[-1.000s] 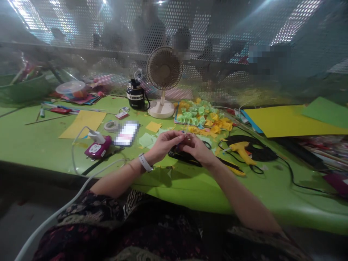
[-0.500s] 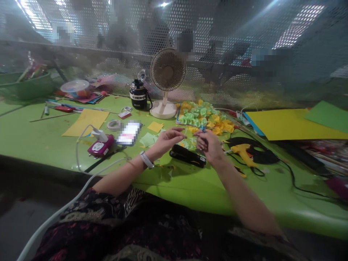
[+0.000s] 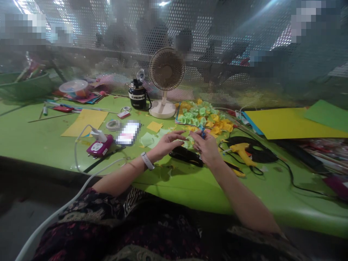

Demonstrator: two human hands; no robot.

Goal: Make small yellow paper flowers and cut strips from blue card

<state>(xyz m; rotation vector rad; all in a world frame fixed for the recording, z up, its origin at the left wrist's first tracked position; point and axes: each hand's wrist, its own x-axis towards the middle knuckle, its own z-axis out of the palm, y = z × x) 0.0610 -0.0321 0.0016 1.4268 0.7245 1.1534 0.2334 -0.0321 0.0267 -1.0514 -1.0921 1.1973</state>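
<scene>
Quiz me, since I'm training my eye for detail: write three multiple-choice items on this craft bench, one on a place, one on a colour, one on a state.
1. Where does the long black stapler lie?
A. On the green tabletop, just below the hands
B. On the large yellow card at far right
C. Inside the green basket

2. What colour is the body of the plastic glue gun?
A. Blue
B. Yellow
C. Red

3. What are the right hand's fingers doing?
A. Pinching a small blue piece
B. Lying flat on the table
C. Gripping the glue gun

Answers: 1 A, it sits on the tabletop under the hands; 2 B, the body shows yellow beside its black cord; 3 A, the blue piece shows at the fingertips.
</scene>
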